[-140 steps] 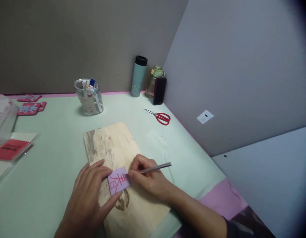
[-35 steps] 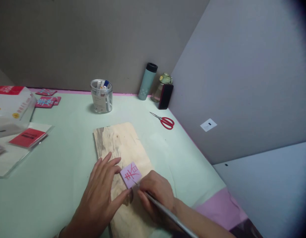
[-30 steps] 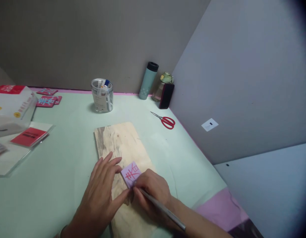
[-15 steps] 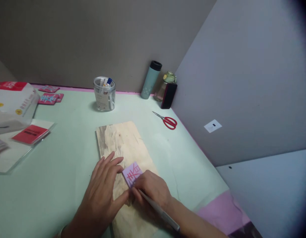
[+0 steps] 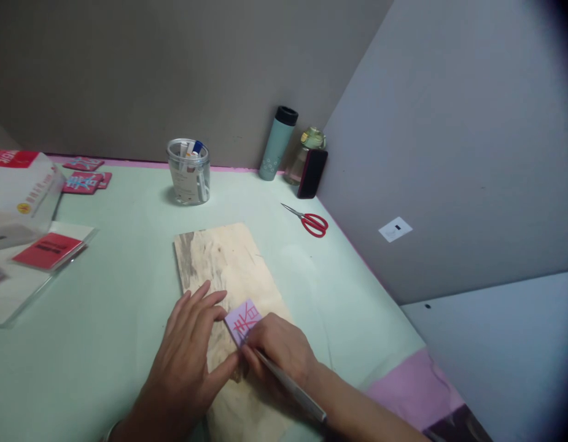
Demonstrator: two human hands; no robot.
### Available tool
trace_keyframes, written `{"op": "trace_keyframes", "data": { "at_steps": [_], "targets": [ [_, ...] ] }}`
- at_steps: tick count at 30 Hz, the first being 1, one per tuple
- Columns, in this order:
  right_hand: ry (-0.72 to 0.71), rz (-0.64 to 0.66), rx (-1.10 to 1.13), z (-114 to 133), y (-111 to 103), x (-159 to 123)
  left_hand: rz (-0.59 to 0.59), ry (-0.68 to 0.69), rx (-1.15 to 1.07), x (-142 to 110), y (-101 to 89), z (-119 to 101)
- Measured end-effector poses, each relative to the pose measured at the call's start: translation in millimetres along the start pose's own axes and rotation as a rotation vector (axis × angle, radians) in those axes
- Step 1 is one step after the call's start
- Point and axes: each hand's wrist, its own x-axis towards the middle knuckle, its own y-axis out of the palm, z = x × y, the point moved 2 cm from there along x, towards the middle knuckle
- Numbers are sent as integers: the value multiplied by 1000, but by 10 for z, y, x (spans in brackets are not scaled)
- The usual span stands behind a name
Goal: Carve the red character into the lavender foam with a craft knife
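A small light-purple square block with a red character drawn on it lies on a wooden board. The thumb and index finger of my left hand press against the block's left corner and lower edge, the other fingers spread over the board. My right hand is closed in a pen-like grip around a slim silver-grey craft knife. The knife's tip is at the lower part of the block, mostly hidden by my fingers. The back end of the handle slants down to the right.
Red-handled scissors lie right of the board. A clear tub of pens, a teal tumbler, a green-capped bottle and a phone stand behind. Leftward are pink character tiles, a white bag and a red packet.
The view has shifted slightly, so everything sits a little further left and up. The knife handle has moved slightly with my right hand. My left hand keeps its hold on the block.
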Motion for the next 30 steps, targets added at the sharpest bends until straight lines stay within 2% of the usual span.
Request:
{"op": "trace_keyframes", "data": {
  "at_steps": [15,23,30],
  "targets": [
    [-23,86,-72,1,30,-80,-14,26,26,29,-5,4],
    [2,64,3,10,12,-42,2,-11,7,-4,-1,21],
    [-3,83,-40,6,17,-60,-15,-16,14,7,-11,24]
  ]
}}
